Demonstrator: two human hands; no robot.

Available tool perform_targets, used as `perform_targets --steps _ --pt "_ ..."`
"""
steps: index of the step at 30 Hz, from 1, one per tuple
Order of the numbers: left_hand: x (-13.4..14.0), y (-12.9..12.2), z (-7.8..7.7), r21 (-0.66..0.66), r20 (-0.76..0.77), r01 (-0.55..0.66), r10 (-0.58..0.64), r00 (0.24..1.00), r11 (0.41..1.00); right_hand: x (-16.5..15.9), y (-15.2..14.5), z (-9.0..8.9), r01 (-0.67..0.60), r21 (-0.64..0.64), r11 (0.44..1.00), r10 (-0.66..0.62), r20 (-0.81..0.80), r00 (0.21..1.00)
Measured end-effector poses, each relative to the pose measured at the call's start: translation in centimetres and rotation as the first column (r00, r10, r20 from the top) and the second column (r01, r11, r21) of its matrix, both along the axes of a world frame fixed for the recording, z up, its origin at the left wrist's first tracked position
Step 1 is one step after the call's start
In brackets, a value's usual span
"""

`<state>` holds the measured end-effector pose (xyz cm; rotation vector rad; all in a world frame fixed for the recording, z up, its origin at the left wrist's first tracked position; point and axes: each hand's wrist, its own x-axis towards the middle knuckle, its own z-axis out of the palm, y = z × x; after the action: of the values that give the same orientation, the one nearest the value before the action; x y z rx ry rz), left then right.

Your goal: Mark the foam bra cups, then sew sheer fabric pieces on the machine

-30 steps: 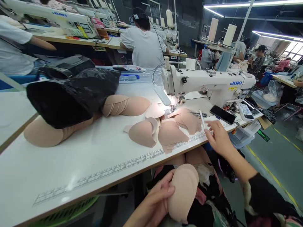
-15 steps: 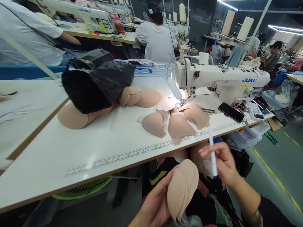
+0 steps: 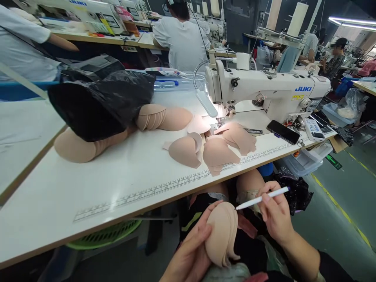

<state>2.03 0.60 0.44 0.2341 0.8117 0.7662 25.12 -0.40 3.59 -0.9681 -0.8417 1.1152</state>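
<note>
My left hand is closed on a small stack of beige bra cup pieces, thumb on top, held over my lap below the table edge. My right hand pinches a slim white marker pen. The pen's tip is at the upper right edge of the stack; whether it touches cannot be told. On the table above lie stitched beige cups, another cup and several flat pieces beside the needle of a white sewing machine.
A black plastic bag covers part of a row of beige cups. A ruler strip runs along the table's front edge. A phone and calculator lie at the right. A person in white sits ahead.
The pen has swung from upright to nearly level, and its tip has come to the stack's edge. The fanned pieces in my left hand are now more closely aligned. My view has shifted slightly.
</note>
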Motion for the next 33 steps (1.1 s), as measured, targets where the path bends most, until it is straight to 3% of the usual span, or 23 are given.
perform_targets --steps 4,7,11,21,28,33 --pt "-0.4 -0.3 -0.8 -0.055 -0.045 -0.085 0.083 0.996 0.995 -0.1 -1.2 -0.6 -0.075 -0.026 0.997 0.072 -0.084 0.994" --pt "-0.5 -0.2 -1.0 -0.124 -0.061 -0.102 0.095 0.994 0.987 -0.6 -1.6 -0.7 -0.077 -0.091 0.993 0.066 -0.121 0.990" --pt "-0.1 -0.2 -1.5 -0.119 -0.090 -0.127 0.116 0.989 0.985 -1.3 -1.4 -0.4 -0.079 -0.130 0.988 0.057 -0.168 0.984" --pt "0.6 0.6 1.1 -0.115 -0.057 -0.008 0.001 0.998 0.993 -1.7 -0.7 0.3 -0.092 -0.095 0.991 0.065 -0.256 0.965" --pt "0.8 -0.1 -1.2 -0.129 -0.047 -0.136 0.130 0.990 0.982 -1.5 -1.3 0.0 -0.090 -0.073 0.993 0.076 -0.174 0.982" --pt "1.1 -0.3 -1.3 -0.146 0.047 -0.213 0.222 0.974 0.966 -1.8 -1.5 0.0 -0.101 -0.004 0.995 0.097 -0.218 0.971"
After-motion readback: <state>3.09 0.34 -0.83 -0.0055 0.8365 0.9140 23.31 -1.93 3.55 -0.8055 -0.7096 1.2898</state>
